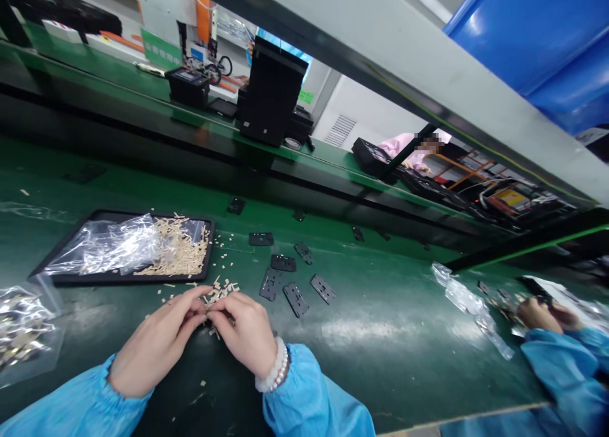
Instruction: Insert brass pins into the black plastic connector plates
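My left hand (pixel 164 335) and my right hand (pixel 246 332) meet over the green table, thumbs and fingertips pinched close together. Whatever lies between the fingertips is too small and covered to name. Just beyond them is a loose pile of small beige strips (pixel 221 289). Several flat black plastic plates (pixel 295 299) with cut-outs lie to the right of the pile. Behind my left hand stands a black tray (pixel 207 269), holding more beige strips (pixel 183 250) and a crumpled clear plastic bag (pixel 114 243).
At the left edge lies a clear bag of shiny metal pieces (pixel 23 326). Crumpled clear plastic (pixel 471 300) rests to the right, near a co-worker's hands (pixel 542 313). A raised shelf (pixel 328 156) with devices runs along the back, and a grey beam (pixel 380 50) crosses overhead.
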### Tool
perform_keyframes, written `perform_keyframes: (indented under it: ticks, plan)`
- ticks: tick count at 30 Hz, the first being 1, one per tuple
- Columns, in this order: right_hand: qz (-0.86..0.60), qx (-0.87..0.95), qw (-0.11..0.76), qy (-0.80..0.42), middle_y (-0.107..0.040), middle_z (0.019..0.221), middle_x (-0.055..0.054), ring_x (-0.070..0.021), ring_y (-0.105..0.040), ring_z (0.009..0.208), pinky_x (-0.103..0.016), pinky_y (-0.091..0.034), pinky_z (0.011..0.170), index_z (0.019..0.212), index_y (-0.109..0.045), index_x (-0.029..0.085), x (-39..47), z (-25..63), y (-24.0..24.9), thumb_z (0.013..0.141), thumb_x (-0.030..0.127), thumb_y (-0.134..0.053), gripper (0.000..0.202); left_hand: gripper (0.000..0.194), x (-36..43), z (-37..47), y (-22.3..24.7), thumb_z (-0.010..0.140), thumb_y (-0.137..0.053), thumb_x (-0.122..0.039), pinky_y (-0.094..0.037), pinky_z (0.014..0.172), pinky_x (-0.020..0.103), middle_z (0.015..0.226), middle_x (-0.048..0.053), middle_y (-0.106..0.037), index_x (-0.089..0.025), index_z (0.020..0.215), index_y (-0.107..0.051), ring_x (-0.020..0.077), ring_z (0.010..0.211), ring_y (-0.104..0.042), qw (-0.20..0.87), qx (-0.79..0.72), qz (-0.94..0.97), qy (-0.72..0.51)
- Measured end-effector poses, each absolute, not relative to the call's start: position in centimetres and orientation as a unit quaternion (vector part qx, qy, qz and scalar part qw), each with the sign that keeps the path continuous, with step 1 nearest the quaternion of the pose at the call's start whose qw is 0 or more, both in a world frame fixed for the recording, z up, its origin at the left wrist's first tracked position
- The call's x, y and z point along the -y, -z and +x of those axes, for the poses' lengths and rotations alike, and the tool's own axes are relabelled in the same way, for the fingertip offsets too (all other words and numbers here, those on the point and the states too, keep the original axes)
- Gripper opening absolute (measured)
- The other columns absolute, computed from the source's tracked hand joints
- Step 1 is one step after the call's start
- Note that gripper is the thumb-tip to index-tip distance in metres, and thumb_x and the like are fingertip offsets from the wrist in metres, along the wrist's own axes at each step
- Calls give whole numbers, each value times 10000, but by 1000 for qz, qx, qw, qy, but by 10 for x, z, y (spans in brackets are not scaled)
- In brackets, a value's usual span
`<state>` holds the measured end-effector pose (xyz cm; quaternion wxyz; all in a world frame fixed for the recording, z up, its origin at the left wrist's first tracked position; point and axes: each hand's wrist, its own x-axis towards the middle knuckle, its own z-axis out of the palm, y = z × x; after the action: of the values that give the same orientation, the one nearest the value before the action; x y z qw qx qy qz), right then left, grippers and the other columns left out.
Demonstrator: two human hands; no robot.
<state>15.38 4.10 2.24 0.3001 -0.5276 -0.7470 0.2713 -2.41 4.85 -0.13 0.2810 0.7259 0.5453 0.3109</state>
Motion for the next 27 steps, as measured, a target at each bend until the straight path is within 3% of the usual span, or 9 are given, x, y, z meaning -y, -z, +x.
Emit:
perform_keyframes:
  ticks: [4,9,15,22,27]
  plan:
    - [-549,702,321,-319,-756,807,-2,-164,-700,775,-248,-527,745,816,-732,220,-45,149,-19,873,147,-664,115,356,-48,-23,-1,834,-513,-485,-589,733,314,827,3,-766,-267,1098,-607,215,773,-751,359,-560,662,-344]
    - [-560,683,326,-336,-753,733,-3,-135,-687,612,-212,-546,579,896,-720,186,-49,149,-10,963,193,-526,206,488,-49,-23,6,722,-625,-663,-613,694,331,798,42,-783,-239,963,-645,254,791,-762,426,-573,568,-410]
    - [-545,720,311,-297,-773,1008,-60,-201,-724,916,-299,-555,859,1037,-753,238,-49,159,-14,891,84,-571,279,499,-50,-29,-13,633,-679,-731,-619,666,321,750,48,-792,-252,749,-755,251,680,-748,421,-577,562,-417]
    - [-525,669,386,-357,-769,879,-40,-166,-708,708,-247,-556,679,938,-760,197,-46,148,-23,849,230,-724,102,471,-46,-23,-20,685,-629,-723,-602,656,274,809,23,-806,-297,797,-794,230,690,-753,374,-572,601,-415]
    - [-530,694,357,-332,-771,804,-15,-169,-716,762,-251,-554,737,838,-776,220,-48,148,-19,851,195,-729,55,430,-49,-25,-9,676,-631,-701,-565,559,227,727,-2,-786,-293,727,-756,194,595,-721,333,-613,592,-404]
